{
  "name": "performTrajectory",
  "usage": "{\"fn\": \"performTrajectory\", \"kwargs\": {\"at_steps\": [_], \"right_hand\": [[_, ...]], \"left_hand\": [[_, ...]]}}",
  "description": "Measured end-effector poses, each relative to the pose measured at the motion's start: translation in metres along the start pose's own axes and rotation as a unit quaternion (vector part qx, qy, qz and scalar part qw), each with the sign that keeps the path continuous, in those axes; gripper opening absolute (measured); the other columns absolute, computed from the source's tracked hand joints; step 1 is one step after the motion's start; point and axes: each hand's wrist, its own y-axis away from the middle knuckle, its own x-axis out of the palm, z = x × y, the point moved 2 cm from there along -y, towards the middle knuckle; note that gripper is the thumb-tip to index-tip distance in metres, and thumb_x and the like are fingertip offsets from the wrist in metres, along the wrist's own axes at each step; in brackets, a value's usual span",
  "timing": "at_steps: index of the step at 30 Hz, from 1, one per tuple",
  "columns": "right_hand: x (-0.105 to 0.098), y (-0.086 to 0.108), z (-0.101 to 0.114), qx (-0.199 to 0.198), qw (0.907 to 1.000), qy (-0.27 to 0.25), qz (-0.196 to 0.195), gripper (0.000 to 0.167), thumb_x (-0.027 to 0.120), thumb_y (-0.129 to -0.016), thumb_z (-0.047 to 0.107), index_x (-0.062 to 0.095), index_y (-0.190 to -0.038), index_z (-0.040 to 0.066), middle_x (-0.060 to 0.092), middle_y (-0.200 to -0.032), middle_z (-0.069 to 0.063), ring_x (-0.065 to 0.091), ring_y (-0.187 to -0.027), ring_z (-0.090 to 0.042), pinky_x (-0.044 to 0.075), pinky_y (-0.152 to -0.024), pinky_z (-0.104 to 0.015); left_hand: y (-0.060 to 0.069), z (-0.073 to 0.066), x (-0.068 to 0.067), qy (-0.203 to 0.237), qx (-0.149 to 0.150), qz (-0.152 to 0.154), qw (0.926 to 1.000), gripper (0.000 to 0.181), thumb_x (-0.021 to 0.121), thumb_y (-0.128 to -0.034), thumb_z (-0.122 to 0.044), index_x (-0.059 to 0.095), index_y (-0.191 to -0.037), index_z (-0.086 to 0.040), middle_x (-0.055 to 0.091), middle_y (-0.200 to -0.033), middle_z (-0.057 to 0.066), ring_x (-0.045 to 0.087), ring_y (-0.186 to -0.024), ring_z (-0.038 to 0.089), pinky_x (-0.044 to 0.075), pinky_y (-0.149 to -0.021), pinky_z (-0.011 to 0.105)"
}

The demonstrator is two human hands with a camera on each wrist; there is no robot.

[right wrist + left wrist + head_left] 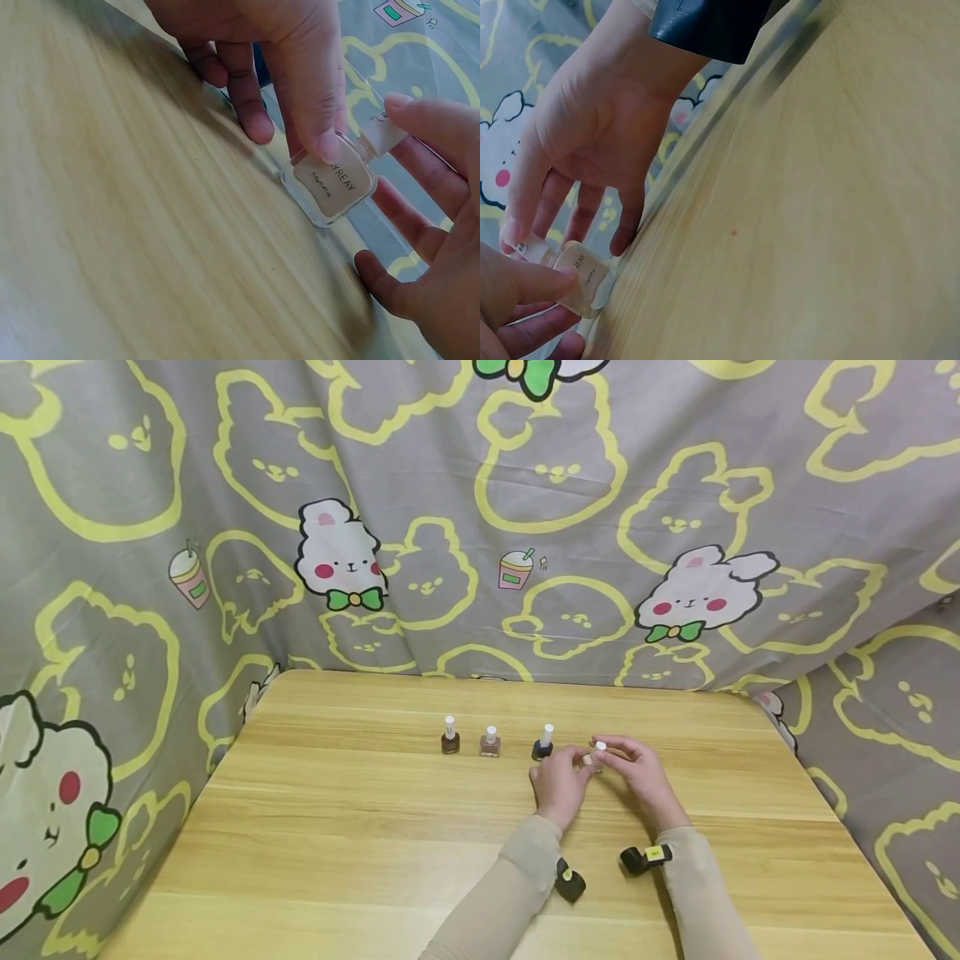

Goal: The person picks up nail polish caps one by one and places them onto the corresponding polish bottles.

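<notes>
A small square glass bottle of pale beige nail polish point(336, 184) is between my hands over the table. My left hand point(561, 783) pinches its glass body, with the thumb across the printed front. The white cap point(382, 135) is pinched between thumb and fingers of my right hand point(641, 772). Cap and bottle are together, tilted in both wrist views. Just left of my left hand stands a dark blue nail polish point(543, 748), its lower part close to the fingers. Farther left are a mauve nail polish point(490, 744) and a dark brown one point(450, 740), both upright with white caps.
The wooden table point(315, 852) spreads beneath my hands. A grey curtain point(442, 468) with yellow outlines and white cartoon animals hangs behind it and at both sides. Black camera mounts point(570, 883) are strapped at my wrists.
</notes>
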Motion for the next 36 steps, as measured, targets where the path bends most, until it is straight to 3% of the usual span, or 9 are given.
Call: {"fn": "performTrajectory", "kwargs": {"at_steps": [5, 11, 13, 18, 21, 25, 32, 36], "right_hand": [[0.005, 0.0, 0.004, 0.005, 0.9986, 0.025, -0.047, 0.023, 0.075, -0.085, 0.014, 0.067, -0.103, 0.003, 0.069, -0.104, 0.006, 0.064, -0.099, -0.005, 0.051, -0.088, -0.02], [0.013, 0.001, 0.01, -0.005, 0.9946, 0.055, -0.088, 0.028, 0.078, -0.081, 0.012, 0.058, -0.094, -0.002, 0.061, -0.091, 0.012, 0.06, -0.094, -0.006, 0.046, -0.092, -0.026], [0.012, 0.0, 0.008, -0.009, 0.9958, 0.053, -0.075, 0.03, 0.077, -0.082, 0.012, 0.058, -0.1, -0.003, 0.061, -0.094, 0.01, 0.06, -0.093, -0.005, 0.048, -0.09, -0.023], [0.004, -0.001, -0.002, -0.01, 0.9999, 0.009, 0.003, 0.05, 0.069, -0.09, 0.014, 0.052, -0.135, -0.001, 0.066, -0.116, 0.009, 0.061, -0.107, -0.004, 0.048, -0.089, -0.014], [-0.001, -0.001, -0.007, -0.002, 0.9991, -0.03, 0.031, 0.053, 0.066, -0.093, 0.016, 0.048, -0.139, 0.0, 0.067, -0.123, 0.014, 0.059, -0.116, -0.005, 0.045, -0.094, -0.013], [-0.003, -0.001, -0.007, 0.002, 0.9984, -0.047, 0.031, 0.043, 0.068, -0.091, 0.017, 0.058, -0.129, -0.002, 0.07, -0.116, 0.017, 0.062, -0.112, -0.002, 0.046, -0.094, -0.015], [0.005, -0.001, -0.001, 0.005, 0.9992, -0.024, -0.033, 0.031, 0.073, -0.086, 0.013, 0.064, -0.11, -0.006, 0.071, -0.099, 0.017, 0.066, -0.097, -0.002, 0.05, -0.086, -0.017], [0.01, -0.001, 0.003, -0.006, 0.9973, -0.01, -0.073, 0.019, 0.077, -0.082, 0.007, 0.066, -0.095, 0.0, 0.069, -0.093, 0.011, 0.064, -0.088, -0.005, 0.051, -0.081, -0.019]], "left_hand": [[0.0, 0.0, -0.001, 0.0, 0.001, 0.0, 1.0, 0.022, 0.076, -0.0821, -0.033, 0.074, -0.102, -0.025, 0.076, -0.097, -0.011, 0.068, -0.087, 0.008, 0.033, -0.079, 0.032], [0.0, 0.0, -0.001, -0.002, 0.004, -0.002, 1.0, 0.023, 0.077, -0.0809, -0.034, 0.074, -0.102, -0.026, 0.076, -0.099, -0.011, 0.068, -0.09, 0.008, 0.033, -0.08, 0.031], [0.0, 0.0, -0.001, -0.004, 0.004, -0.001, 1.0, 0.023, 0.077, -0.0808, -0.036, 0.074, -0.102, -0.026, 0.076, -0.098, -0.011, 0.068, -0.09, 0.008, 0.033, -0.08, 0.031], [0.0, 0.0, 0.001, -0.001, -0.001, 0.004, 1.0, 0.025, 0.074, -0.0813, -0.042, 0.074, -0.101, -0.026, 0.076, -0.098, -0.012, 0.068, -0.09, 0.007, 0.033, -0.081, 0.033], [0.0, 0.0, 0.001, 0.001, -0.003, 0.004, 1.0, 0.024, 0.074, -0.0815, -0.042, 0.074, -0.1, -0.027, 0.076, -0.097, -0.011, 0.067, -0.09, 0.007, 0.033, -0.081, 0.033], [-0.001, 0.0, 0.0, 0.0, -0.003, 0.001, 1.0, 0.023, 0.076, -0.0806, -0.04, 0.074, -0.099, -0.027, 0.075, -0.095, -0.012, 0.066, -0.087, 0.006, 0.032, -0.08, 0.032], [-0.001, 0.001, 0.0, 0.003, -0.003, 0.001, 1.0, 0.023, 0.077, -0.0799, -0.038, 0.074, -0.1, -0.027, 0.075, -0.094, -0.013, 0.066, -0.087, 0.005, 0.032, -0.081, 0.032], [0.0, 0.001, 0.0, 0.006, -0.001, 0.001, 1.0, 0.024, 0.077, -0.0799, -0.036, 0.074, -0.101, -0.027, 0.075, -0.096, -0.012, 0.067, -0.088, 0.007, 0.032, -0.082, 0.032]]}}
